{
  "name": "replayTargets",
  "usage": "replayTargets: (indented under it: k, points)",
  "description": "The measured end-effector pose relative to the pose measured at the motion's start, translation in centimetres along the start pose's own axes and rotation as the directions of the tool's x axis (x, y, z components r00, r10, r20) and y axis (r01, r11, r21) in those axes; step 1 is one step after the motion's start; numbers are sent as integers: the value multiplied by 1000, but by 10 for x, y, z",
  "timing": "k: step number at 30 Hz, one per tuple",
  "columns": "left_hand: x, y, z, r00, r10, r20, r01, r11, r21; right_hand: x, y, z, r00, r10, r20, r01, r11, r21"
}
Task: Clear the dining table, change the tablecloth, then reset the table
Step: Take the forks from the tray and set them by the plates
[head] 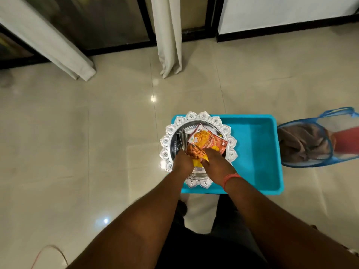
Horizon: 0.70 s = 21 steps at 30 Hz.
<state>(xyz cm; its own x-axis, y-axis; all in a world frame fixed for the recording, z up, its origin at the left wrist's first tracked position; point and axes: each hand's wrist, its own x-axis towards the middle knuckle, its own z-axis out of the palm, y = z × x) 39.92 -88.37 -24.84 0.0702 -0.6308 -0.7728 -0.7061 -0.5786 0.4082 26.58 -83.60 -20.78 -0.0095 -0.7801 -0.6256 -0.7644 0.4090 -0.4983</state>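
A silver plate with a scalloped rim [204, 115] lies in the left part of a blue plastic tub [258, 152] on the floor. On the plate lie an orange snack packet [208, 140], some metal cutlery [182, 138] and a yellow packet of almonds [196, 152]. My left hand [182, 162] and my right hand [215, 162] both reach down onto the plate and hold the almond packet from either side. The fingertips are hidden against the packet. A red thread band sits on my right wrist.
A blue mesh bag [310, 140] with brown cloth inside stands right of the tub. Glossy beige floor tiles spread all around. White curtains [169, 35] and dark glass doors stand at the back. A thin red cord [48, 253] lies at the lower left.
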Motion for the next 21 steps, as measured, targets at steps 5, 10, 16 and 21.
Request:
replayTargets:
  k: [5,10,16,21]
  points:
    - [-23,3,-55,914,320,249,-382,886,262,-8,-34,8,980,-14,-200,12,1000,-12]
    - [-41,24,-80,744,411,527,-658,589,469,-35,-44,-13,891,-244,-384,92,923,-373]
    - [-82,72,-75,513,399,760,-856,166,490,-81,-26,-23,958,-90,-273,-55,875,-482]
    - [-112,100,-52,428,437,791,-886,31,463,-129,1,-9,937,116,-330,-176,972,-158]
